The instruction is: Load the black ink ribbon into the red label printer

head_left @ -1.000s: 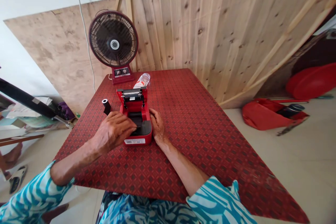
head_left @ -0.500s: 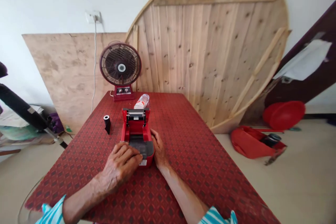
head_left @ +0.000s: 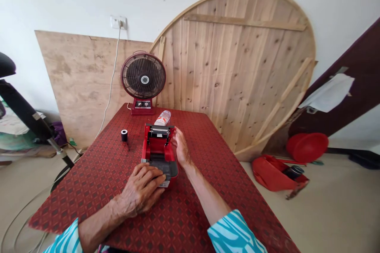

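Note:
A small red printer point(head_left: 158, 154) with its lid raised stands on the red patterned table point(head_left: 225, 182). My left hand point(head_left: 142, 189) lies over the printer's near left corner, fingers curled against its front edge. My right hand point(head_left: 180, 147) is at the printer's right side, up by the raised lid point(head_left: 159, 129), its fingers stretched toward it. A small black roll point(head_left: 124, 134) stands on the table to the printer's left.
A plastic bottle point(head_left: 162, 118) lies behind the printer, and a red table fan point(head_left: 143, 81) stands at the table's far edge. A round wooden tabletop point(head_left: 237, 67) leans on the wall. A red bag point(head_left: 273, 174) and red basin point(head_left: 307, 146) sit on the floor at right.
My right hand slid from the printer's near right side up to the raised lid. My left hand stayed on the printer's front corner. The view tilted upward.

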{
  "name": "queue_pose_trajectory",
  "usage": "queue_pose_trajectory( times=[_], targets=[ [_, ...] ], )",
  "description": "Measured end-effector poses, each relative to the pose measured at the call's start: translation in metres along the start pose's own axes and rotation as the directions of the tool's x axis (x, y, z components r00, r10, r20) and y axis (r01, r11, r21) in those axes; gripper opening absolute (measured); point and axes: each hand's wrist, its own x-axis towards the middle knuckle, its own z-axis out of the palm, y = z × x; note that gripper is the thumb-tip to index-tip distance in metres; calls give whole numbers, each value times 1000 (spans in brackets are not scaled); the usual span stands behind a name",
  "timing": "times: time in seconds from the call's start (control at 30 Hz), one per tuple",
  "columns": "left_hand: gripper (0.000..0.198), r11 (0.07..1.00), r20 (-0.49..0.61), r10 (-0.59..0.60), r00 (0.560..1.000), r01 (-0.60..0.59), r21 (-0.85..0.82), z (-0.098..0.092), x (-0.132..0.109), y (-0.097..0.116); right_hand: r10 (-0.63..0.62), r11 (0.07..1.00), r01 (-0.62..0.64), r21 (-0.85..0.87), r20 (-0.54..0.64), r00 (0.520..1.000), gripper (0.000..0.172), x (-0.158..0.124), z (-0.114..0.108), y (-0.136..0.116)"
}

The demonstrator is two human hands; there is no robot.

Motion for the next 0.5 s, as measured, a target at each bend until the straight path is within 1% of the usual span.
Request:
queue_pose_trajectory(
  times=[0.03, 0.1, 0.17, 0.23, 0.27, 0.33, 0.43, 0.5],
  targets=[
    [27, 1000, 0, -1, 1000, 1, -1, 0, 0, 0, 17, 1000, -17, 3, 7, 1000, 57, 3, 0, -4],
    [27, 1000, -1, -1, 1000, 1, 0, -1, 0, 0, 29, 999, -29, -15, -18, 999, 53, 2, -3, -11],
    [28, 1000, 0, -1, 1000, 1, 1, -2, 2, 1, -16, 997, 14, -72, -33, 999, 47, -7, -10, -17],
    [27, 1000, 1, 3, 1000, -3, 3, -3, 3, 1, -103, 984, 106, -144, 26, 994, 40, -20, -16, -22],
    [27, 1000, 2, 4, 1000, -4, 5, -3, 4, 2, -116, 979, 119, -166, 30, 993, 38, -26, -18, -23],
    [26, 1000, 1, -3, 1000, 3, 10, -3, 4, 2, -102, 977, 104, -184, 21, 995, 33, -37, -19, -23],
    [29, 1000, 9, -8, 1000, 8, -5, -3, 1, 1, -67, 989, 63, -136, -27, 997, 24, -45, -14, -18],
    [29, 998, 22, -10, 1000, 12, -67, -5, -2, -3, -28, 998, 25, -60, -50, 998, 24, -47, -10, -14]
  ],
)
